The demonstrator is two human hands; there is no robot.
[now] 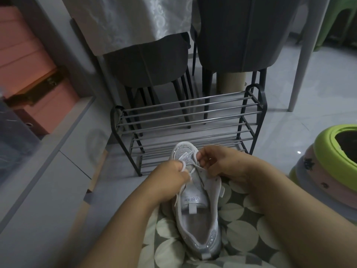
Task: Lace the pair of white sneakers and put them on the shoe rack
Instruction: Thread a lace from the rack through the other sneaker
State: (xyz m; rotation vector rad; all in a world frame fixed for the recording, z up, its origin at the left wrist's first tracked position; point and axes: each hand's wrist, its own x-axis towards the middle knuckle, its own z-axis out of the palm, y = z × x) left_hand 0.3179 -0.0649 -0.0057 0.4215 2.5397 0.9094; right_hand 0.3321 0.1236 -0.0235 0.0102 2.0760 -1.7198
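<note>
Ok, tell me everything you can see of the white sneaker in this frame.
The white sneaker rests on the person's patterned lap, toe pointing away toward the shoe rack. Its upper looks like mesh, with sparkly silver trim at toe and heel; the tongue label reads DREAM. Left hand and right hand pinch it at the front eyelets. The lace is barely visible.

Both forearms are being shown bare, with no sleeves reaching them. The left hand (170,176) and the right hand (222,163) are being seen uncovered, fingers short and rounded.
</note>
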